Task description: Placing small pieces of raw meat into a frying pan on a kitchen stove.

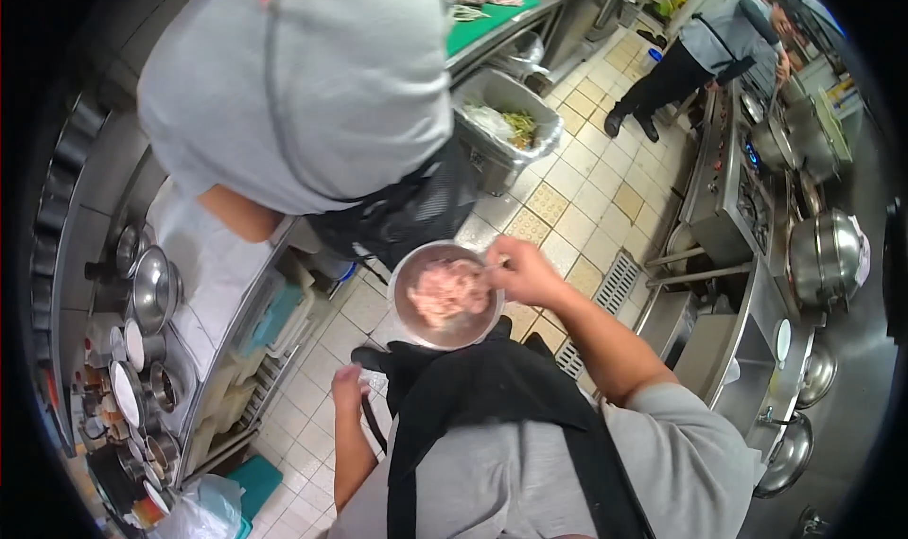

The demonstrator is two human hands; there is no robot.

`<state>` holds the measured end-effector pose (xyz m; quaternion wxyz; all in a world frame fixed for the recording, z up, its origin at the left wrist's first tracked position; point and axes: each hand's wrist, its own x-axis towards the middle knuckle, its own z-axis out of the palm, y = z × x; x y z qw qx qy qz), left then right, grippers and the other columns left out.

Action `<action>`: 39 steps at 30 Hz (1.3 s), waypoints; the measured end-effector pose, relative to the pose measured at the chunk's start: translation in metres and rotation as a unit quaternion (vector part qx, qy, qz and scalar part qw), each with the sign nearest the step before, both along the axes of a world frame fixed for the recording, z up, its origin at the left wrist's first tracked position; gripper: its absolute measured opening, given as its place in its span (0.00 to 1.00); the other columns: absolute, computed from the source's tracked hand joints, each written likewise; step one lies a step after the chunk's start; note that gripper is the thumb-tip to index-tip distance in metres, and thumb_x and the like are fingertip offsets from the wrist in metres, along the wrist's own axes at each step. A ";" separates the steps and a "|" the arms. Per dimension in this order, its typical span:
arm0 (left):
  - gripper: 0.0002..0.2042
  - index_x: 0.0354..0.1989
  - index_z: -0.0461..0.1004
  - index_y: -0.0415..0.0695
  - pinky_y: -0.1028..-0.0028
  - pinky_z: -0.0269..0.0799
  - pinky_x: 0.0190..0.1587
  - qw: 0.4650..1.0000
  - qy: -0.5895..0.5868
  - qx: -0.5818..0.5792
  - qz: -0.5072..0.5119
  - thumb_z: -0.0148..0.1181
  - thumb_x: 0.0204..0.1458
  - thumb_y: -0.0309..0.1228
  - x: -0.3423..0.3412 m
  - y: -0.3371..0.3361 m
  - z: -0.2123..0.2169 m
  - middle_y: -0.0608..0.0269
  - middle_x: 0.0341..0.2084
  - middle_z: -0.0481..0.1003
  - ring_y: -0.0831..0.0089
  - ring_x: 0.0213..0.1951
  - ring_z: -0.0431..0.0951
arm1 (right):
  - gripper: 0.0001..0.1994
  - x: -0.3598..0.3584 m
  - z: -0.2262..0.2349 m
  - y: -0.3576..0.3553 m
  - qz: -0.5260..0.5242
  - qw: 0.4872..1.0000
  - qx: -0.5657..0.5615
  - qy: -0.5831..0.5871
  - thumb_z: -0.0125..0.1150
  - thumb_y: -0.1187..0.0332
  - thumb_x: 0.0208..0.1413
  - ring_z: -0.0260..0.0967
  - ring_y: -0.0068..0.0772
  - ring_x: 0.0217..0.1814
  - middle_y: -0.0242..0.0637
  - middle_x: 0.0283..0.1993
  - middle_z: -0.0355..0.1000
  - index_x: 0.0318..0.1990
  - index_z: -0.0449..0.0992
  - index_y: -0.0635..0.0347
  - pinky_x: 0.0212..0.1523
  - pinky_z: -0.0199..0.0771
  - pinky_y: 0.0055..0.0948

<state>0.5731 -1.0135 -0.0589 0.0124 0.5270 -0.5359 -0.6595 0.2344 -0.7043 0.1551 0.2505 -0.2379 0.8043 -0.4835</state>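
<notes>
A round metal bowl [397, 288] is in front of my body at waist height, over my black apron. Pale pink pieces that look like raw meat [449, 293] lie in it. My right hand [518, 270] pinches the bowl's right rim, its fingers closed and reaching slightly over the inner edge. Low at my left side hangs my left hand [350, 388], apart from the bowl and near a dark shoe. Motion smears its fingers, and nothing plainly shows in it.
Close ahead, a co-worker in grey [322, 95] stands with back turned. A lined waste bin [492, 161] is beyond. On the left, a steel counter [213, 288] carries bowls and pots. Stoves [728, 194] line the right, where another person [719, 47] works.
</notes>
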 end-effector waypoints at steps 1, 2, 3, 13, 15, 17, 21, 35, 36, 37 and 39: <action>0.11 0.41 0.74 0.40 0.75 0.71 0.23 1.000 0.025 0.011 0.002 0.65 0.57 0.34 -0.042 0.023 0.026 0.64 0.28 0.74 0.75 0.25 0.75 | 0.09 -0.007 0.018 0.032 -0.049 0.998 0.009 -0.034 0.63 0.71 0.53 0.69 0.23 0.19 0.33 0.25 0.71 0.36 0.68 0.60 0.18 0.69 0.26; 0.12 0.43 0.74 0.40 0.76 0.71 0.24 0.998 0.049 -0.001 -0.027 0.64 0.58 0.34 -0.082 0.045 0.040 0.64 0.29 0.75 0.75 0.26 0.76 | 0.09 -0.017 0.037 0.062 -0.095 0.993 0.019 -0.065 0.63 0.71 0.53 0.68 0.22 0.19 0.32 0.24 0.70 0.35 0.68 0.59 0.17 0.68 0.25; 0.12 0.45 0.74 0.40 0.76 0.72 0.25 0.995 0.076 -0.012 -0.060 0.64 0.58 0.34 -0.125 0.065 0.054 0.64 0.31 0.76 0.76 0.27 0.76 | 0.08 -0.031 0.036 0.094 -0.132 0.990 0.007 -0.049 0.63 0.71 0.52 0.70 0.23 0.20 0.34 0.24 0.72 0.34 0.69 0.60 0.19 0.69 0.27; 0.17 0.55 0.70 0.40 0.77 0.77 0.43 0.852 0.340 0.054 -0.395 0.64 0.58 0.24 -0.409 0.257 0.188 0.65 0.44 0.76 0.79 0.39 0.78 | 0.09 -0.141 0.018 0.257 -0.300 0.948 -0.083 -0.072 0.61 0.74 0.56 0.65 0.20 0.15 0.31 0.23 0.69 0.33 0.64 0.57 0.14 0.66 0.23; 0.19 0.56 0.68 0.42 0.75 0.76 0.47 0.843 0.358 0.081 -0.394 0.64 0.56 0.22 -0.445 0.267 0.185 0.63 0.51 0.73 0.78 0.41 0.77 | 0.09 -0.168 0.020 0.273 -0.314 0.942 -0.087 -0.079 0.61 0.74 0.56 0.65 0.20 0.15 0.29 0.22 0.67 0.32 0.64 0.56 0.14 0.65 0.22; 0.21 0.56 0.68 0.46 0.73 0.75 0.50 0.825 0.382 0.076 -0.410 0.66 0.54 0.21 -0.481 0.280 0.182 0.61 0.58 0.68 0.76 0.45 0.76 | 0.09 -0.196 0.023 0.291 -0.326 0.938 -0.091 -0.082 0.61 0.74 0.57 0.65 0.21 0.15 0.29 0.22 0.67 0.32 0.64 0.56 0.14 0.65 0.22; 0.26 0.55 0.71 0.49 0.69 0.73 0.52 0.729 0.416 -0.002 -0.543 0.73 0.47 0.25 -0.576 0.311 0.187 0.57 0.65 0.61 0.71 0.52 0.72 | 0.08 -0.254 0.026 0.333 -0.357 0.920 -0.113 -0.120 0.60 0.75 0.57 0.64 0.21 0.15 0.29 0.21 0.67 0.32 0.65 0.56 0.14 0.66 0.22; 0.20 0.37 0.75 0.48 0.58 0.65 0.65 0.603 0.482 -0.142 -0.620 0.79 0.36 0.30 -0.875 0.435 0.187 0.42 0.65 0.61 0.46 0.67 0.62 | 0.06 -0.503 0.047 0.433 -0.440 0.886 -0.095 -0.109 0.57 0.75 0.56 0.61 0.20 0.12 0.29 0.20 0.66 0.30 0.66 0.57 0.12 0.64 0.21; 0.20 0.37 0.75 0.48 0.57 0.64 0.65 0.612 0.491 -0.148 -0.602 0.79 0.36 0.30 -0.891 0.443 0.184 0.42 0.65 0.61 0.45 0.68 0.61 | 0.06 -0.532 0.046 0.440 -0.427 0.894 -0.078 -0.113 0.57 0.75 0.56 0.61 0.21 0.12 0.29 0.20 0.66 0.30 0.66 0.57 0.12 0.63 0.21; 0.20 0.36 0.75 0.48 0.57 0.64 0.65 0.622 0.501 -0.152 -0.583 0.80 0.36 0.31 -0.906 0.450 0.181 0.41 0.64 0.61 0.45 0.69 0.60 | 0.06 -0.562 0.047 0.445 -0.414 0.901 -0.059 -0.116 0.57 0.75 0.56 0.62 0.22 0.12 0.30 0.20 0.67 0.29 0.66 0.57 0.12 0.63 0.22; 0.20 0.34 0.74 0.48 0.57 0.63 0.65 0.673 0.498 -0.168 -0.520 0.80 0.35 0.30 -0.934 0.460 0.177 0.50 0.55 0.70 0.47 0.70 0.58 | 0.06 -0.625 0.055 0.446 -0.354 0.927 -0.044 -0.114 0.60 0.71 0.58 0.63 0.22 0.14 0.29 0.21 0.67 0.31 0.69 0.58 0.15 0.65 0.23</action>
